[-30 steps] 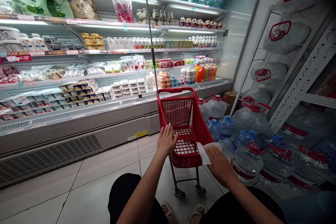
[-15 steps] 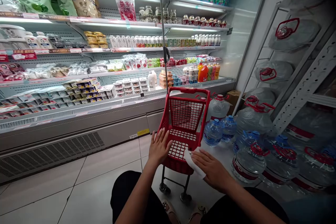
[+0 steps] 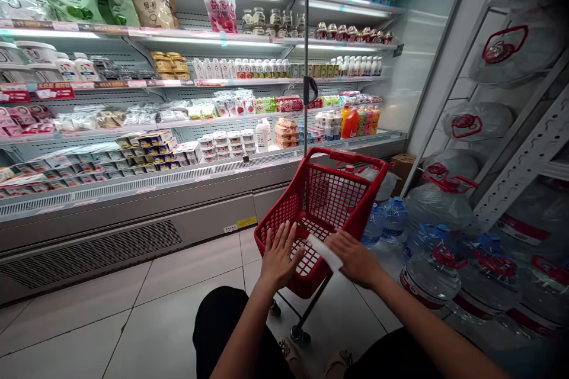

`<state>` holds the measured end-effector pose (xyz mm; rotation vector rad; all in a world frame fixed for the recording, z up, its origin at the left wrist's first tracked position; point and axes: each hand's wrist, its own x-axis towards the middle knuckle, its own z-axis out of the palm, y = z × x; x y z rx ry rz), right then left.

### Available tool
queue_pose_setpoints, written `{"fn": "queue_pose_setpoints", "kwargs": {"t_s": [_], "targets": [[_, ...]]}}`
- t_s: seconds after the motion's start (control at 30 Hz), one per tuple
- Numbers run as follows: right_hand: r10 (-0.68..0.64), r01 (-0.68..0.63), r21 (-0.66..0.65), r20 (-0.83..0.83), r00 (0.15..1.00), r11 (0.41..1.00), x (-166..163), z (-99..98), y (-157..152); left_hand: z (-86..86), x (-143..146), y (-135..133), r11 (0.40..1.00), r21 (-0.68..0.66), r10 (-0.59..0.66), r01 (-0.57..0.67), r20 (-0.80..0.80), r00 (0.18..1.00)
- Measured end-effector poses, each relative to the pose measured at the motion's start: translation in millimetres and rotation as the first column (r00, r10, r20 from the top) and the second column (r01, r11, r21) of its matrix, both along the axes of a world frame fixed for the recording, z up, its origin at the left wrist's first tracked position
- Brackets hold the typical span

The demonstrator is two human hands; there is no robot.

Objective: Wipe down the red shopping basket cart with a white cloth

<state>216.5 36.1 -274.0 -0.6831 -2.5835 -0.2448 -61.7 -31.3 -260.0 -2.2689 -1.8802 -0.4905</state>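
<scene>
A small red shopping cart (image 3: 372, 213) with grid sides stands right in front of my knees, turned at an angle. My left hand (image 3: 279, 257) lies over its near left side, fingers stretched out and holding nothing. Whether it presses on the rim I cannot tell. In my right hand (image 3: 355, 259) is a white wipe (image 3: 326, 253), pinched at the cart's near right side. The wipe hangs out past the fingers, which hide part of it.
A refrigerated display case (image 3: 213, 201) with shelves of dairy and drinks runs behind the cart. Several large water bottles (image 3: 431, 272) crowd the floor and rack on the right. A thin pole (image 3: 306, 41) rises behind the cart. Pale tiles (image 3: 178, 314) cover the floor.
The cart has turned, its handle end swinging to the right and its side now showing more. Both hands have shifted slightly to the right in view; the right still holds the wipe.
</scene>
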Motion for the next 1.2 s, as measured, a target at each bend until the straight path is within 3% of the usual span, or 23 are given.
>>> {"fn": "queue_pose_setpoints", "kwargs": {"t_s": [0.1, 0.2, 0.33, 0.43, 0.53, 0.77, 0.9, 1.03, 1.2], "targets": [[-0.131, 0.135, 0.074, -0.047, 0.990, 0.988, 15, 4.4, 23, 4.5, -13, 10, 0.996, -0.017, 0.087, -0.087, 0.007, 0.996], [-0.179, 0.186, 0.095, -0.081, 0.981, 0.978, 1, 0.4, 13, 4.1, -9, 12, 0.987, 0.001, 0.160, -0.160, 0.015, 0.987], [-0.111, 0.116, 0.068, -0.074, 0.991, 0.991, -36, -10.4, -25, -4.1, 21, 2, 0.997, 0.050, 0.055, -0.057, 0.041, 0.998], [-0.019, 0.021, 0.052, -0.033, 0.999, 0.998, -40, -11.4, -36, -5.3, 32, -6, 0.998, 0.059, 0.023, -0.026, 0.048, 0.999], [-0.033, 0.033, 0.064, -0.003, 0.999, 0.997, -11, -5.3, -22, -0.6, 25, -9, 0.998, 0.051, 0.035, -0.037, 0.040, 0.999], [-0.333, 0.340, 0.147, -0.067, 0.940, 0.929, 92, 10.2, 23, 1.7, 22, -2, 0.999, 0.052, -0.006, 0.004, 0.030, 1.000], [-0.427, 0.437, 0.171, -0.098, 0.899, 0.883, 113, 10.4, 31, -1.6, 29, 10, 0.998, 0.062, -0.030, 0.029, 0.022, 0.999], [-0.448, 0.464, 0.147, -0.129, 0.885, 0.874, 91, 3.4, 29, -0.5, 31, 28, 0.998, 0.058, -0.008, 0.006, 0.028, 1.000], [-0.322, 0.330, 0.093, -0.091, 0.942, 0.939, 8, -13.3, 5, -2.7, 51, 37, 0.997, 0.073, -0.012, 0.011, 0.016, 1.000]]}}
